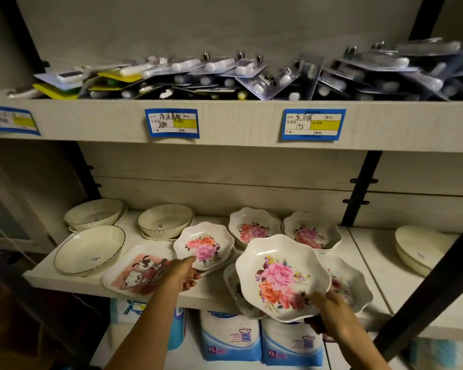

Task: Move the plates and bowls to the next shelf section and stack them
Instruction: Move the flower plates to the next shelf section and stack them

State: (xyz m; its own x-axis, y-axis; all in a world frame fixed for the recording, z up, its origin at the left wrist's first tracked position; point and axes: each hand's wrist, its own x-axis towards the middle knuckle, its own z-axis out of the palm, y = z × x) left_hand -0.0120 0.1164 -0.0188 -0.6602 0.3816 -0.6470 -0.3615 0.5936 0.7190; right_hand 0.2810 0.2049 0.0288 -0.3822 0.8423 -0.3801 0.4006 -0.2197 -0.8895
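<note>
the right hand (pixel 332 309) holds a scalloped white plate (pixel 282 279) printed with pink and orange roses, its grip pinched on the plate's near right rim, thumb on the upper face, so the plate tilts up and away from the hand above the front edge of the shelf (pixel 217 292). under it lie more floral plates (pixel 350 284) of the same kind. the left hand (pixel 181 273) reaches to a smaller floral dish (pixel 203 245), fingers curled at its near rim; whether that grip has closed on the rim i cannot tell. beside that hand lies a cartoon tray (pixel 137 271). further back stand cream fluted bowls (pixel 165 220) and two floral stacks (pixel 312 232). in the next section to the right sits a cream bowl stack (pixel 414 249).
</note>
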